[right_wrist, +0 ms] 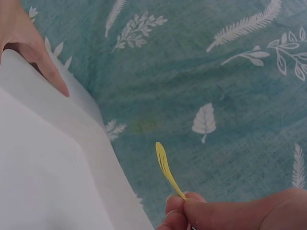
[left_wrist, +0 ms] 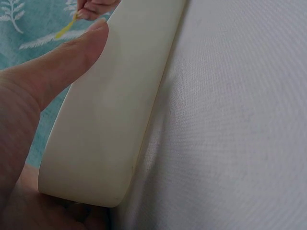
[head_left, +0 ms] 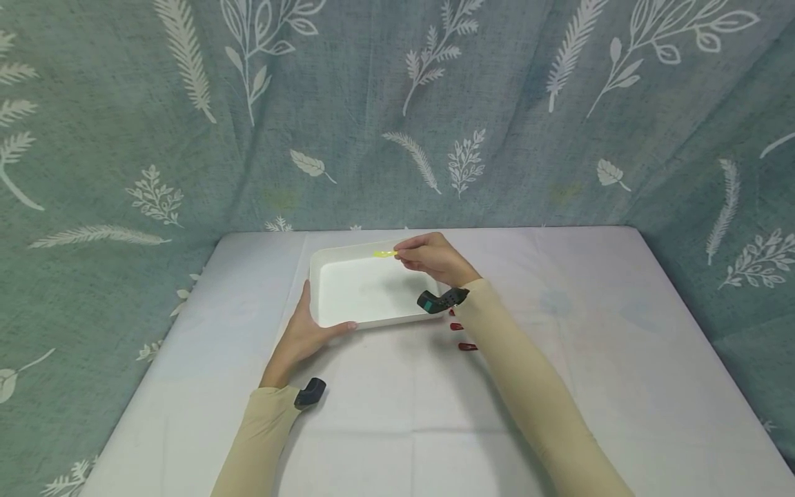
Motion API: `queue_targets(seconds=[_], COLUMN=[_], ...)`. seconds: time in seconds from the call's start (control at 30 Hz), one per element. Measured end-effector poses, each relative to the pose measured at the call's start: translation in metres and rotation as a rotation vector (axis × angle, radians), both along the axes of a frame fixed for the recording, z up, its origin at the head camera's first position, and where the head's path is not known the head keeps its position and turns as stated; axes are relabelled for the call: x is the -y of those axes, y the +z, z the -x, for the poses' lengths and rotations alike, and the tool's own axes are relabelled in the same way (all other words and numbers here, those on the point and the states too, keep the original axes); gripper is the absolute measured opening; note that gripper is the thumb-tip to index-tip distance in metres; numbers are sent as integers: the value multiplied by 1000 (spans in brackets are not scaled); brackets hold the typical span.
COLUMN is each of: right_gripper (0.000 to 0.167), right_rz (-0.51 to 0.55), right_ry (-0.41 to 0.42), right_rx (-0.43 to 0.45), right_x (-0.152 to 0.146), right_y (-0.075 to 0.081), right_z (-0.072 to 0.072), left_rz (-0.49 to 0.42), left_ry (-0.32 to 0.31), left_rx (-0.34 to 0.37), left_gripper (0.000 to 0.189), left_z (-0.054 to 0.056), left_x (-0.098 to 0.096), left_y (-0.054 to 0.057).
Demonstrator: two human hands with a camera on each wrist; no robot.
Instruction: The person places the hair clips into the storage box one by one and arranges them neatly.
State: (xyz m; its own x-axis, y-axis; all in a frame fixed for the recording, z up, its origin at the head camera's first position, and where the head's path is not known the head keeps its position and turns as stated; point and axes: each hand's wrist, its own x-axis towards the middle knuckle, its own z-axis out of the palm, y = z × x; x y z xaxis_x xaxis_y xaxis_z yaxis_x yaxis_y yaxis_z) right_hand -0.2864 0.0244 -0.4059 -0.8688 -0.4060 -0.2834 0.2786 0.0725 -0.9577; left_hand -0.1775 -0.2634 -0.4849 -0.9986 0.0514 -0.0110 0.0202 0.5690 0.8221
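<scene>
My left hand (head_left: 304, 337) holds the front left corner of a shallow white tray (head_left: 315, 297). Its thumb lies along the tray's front wall, as the left wrist view shows close up, and its fingers reach round the left side. Over the tray's back right part, my right hand (head_left: 435, 259) pinches a thin yellow slotted piece (right_wrist: 165, 167) between thumb and fingertips. Slim at the pinched end, this piece widens to a rounded end with narrow slits; its kind is unclear. Beneath the right wrist, a few slim, shiny dark red pieces (head_left: 467, 346) lie partly hidden.
A white cloth (head_left: 385, 442) covers the table. Behind it and along both sides hangs a blue-green curtain (head_left: 373, 90) with white leaf prints. Each wrist carries a small black camera, the right one (head_left: 442, 299) just over the tray's front right corner.
</scene>
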Motion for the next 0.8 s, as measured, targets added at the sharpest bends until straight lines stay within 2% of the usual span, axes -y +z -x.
queue_targets(seconds=[0.8], right_gripper=[29], right_rz=[39], right_ry=[-60], right_rx=[96], right_x=[39], right_y=[-23], right_z=[9], left_rz=[10], left_ry=[4], left_rx=[6], left_gripper=[138], left_z=[-1], left_x=[0], left_y=[3])
